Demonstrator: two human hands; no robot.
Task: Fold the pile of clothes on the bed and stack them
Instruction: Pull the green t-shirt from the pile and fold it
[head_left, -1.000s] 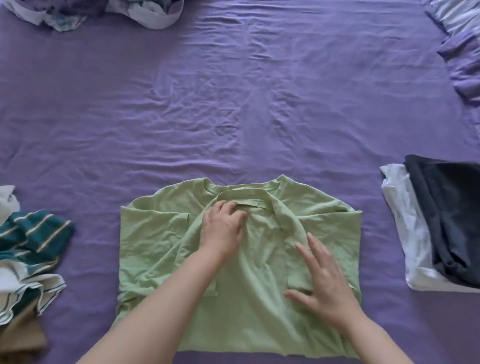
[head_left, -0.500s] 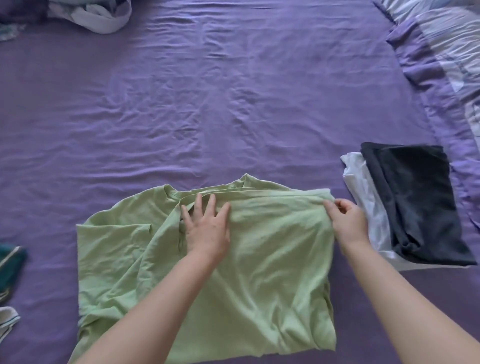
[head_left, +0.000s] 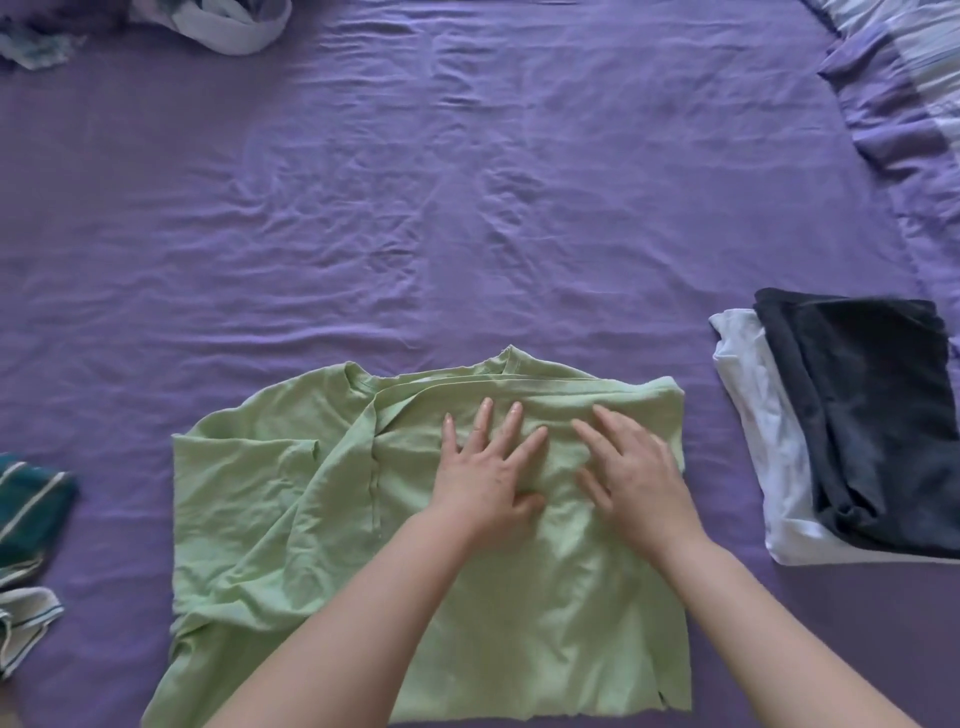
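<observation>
A light green T-shirt (head_left: 291, 519) lies flat on the purple bed sheet (head_left: 415, 208) near the front edge, its right side folded over toward the middle. My left hand (head_left: 488, 467) presses flat on the folded part with fingers spread. Just to its right, my right hand (head_left: 628, 473) also lies flat on the shirt, fingers straight. At the right sits a stack of folded clothes: a dark navy garment (head_left: 878, 426) on top of a white one (head_left: 753, 415).
Unfolded clothes lie at the left edge, among them a teal striped garment (head_left: 31, 499). More crumpled clothes (head_left: 228, 26) sit at the far left corner. A purple striped pillow (head_left: 904, 88) fills the far right corner.
My right hand has let go of the shirt's right edge and moved left onto the folded part, now lying flat beside my left hand. The right side stays folded over.
</observation>
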